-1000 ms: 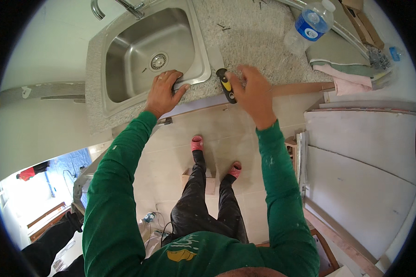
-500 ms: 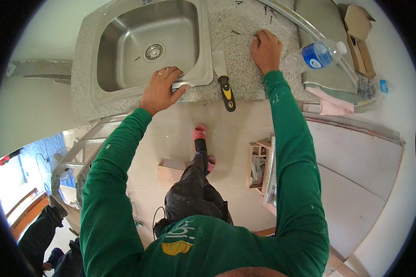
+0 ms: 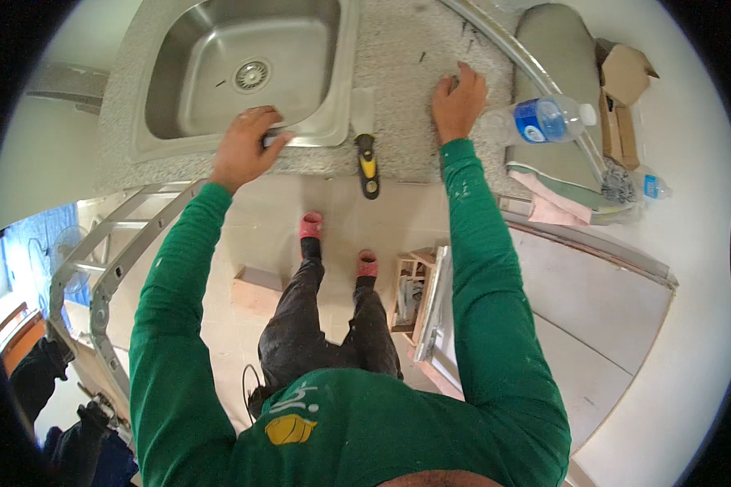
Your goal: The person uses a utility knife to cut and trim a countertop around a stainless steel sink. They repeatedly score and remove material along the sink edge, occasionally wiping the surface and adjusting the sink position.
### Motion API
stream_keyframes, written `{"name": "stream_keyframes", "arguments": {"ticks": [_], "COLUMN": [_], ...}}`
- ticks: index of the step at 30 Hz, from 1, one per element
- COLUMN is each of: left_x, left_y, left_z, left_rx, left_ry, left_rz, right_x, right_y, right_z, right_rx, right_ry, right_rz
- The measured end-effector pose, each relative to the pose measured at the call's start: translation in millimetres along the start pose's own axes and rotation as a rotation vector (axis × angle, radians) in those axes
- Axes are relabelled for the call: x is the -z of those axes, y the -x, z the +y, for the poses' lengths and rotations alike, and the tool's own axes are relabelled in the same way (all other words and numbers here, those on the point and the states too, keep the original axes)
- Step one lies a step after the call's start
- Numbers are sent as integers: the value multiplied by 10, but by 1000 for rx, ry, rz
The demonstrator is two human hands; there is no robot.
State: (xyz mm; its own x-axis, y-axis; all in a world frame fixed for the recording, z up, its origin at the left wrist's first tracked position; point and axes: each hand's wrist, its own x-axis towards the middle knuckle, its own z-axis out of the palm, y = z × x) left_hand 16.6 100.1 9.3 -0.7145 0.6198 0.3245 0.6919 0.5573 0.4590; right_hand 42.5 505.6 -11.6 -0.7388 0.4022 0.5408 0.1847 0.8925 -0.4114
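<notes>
My left hand [image 3: 244,146] is at the front rim of the steel sink [image 3: 140,134], fingers curled over a dark item that I cannot make out. My right hand [image 3: 457,105] is on the speckled countertop [image 3: 394,122] with curled fingers; a small dark piece shows at them, too small to name. Between my hands lies a putty knife [image 3: 368,166], its black-and-yellow handle overhanging the counter edge. A few dark screws [image 3: 422,57] lie beyond my right hand. A clear plastic bottle [image 3: 544,122] with a blue label lies just right of it.
A metal strip [image 3: 503,40], a green-grey pad [image 3: 536,45], pink cloth [image 3: 556,211] and cardboard box [image 3: 620,130] are at the right. An aluminium ladder [image 3: 130,239] stands at the left. Below are a wooden crate [image 3: 402,300] and leaning white boards [image 3: 593,308].
My right hand has let go of the putty knife, which now lies on the counter, and has moved farther back and right. The view has shifted; my left hand stays at the sink rim.
</notes>
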Motion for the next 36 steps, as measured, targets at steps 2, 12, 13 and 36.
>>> {"name": "stream_keyframes", "arguments": {"ticks": [2,12,13,36], "left_x": [-25,-67,-99,-28], "left_y": [15,-43,-22,177], "left_z": [-42,-15,-19,-125], "left_rx": [72,111,128,195], "left_ry": [1,-122,-123,370], "left_rz": [70,215,226,578], "right_x": [1,61,56,-681], "right_y": [-8,-299,-256,-51], "right_z": [129,267,237,-2274], "right_rx": [-28,106,130,257], "right_ry": [-57,70,63,-1184], "right_rz": [20,-245,-193,-1275]}}
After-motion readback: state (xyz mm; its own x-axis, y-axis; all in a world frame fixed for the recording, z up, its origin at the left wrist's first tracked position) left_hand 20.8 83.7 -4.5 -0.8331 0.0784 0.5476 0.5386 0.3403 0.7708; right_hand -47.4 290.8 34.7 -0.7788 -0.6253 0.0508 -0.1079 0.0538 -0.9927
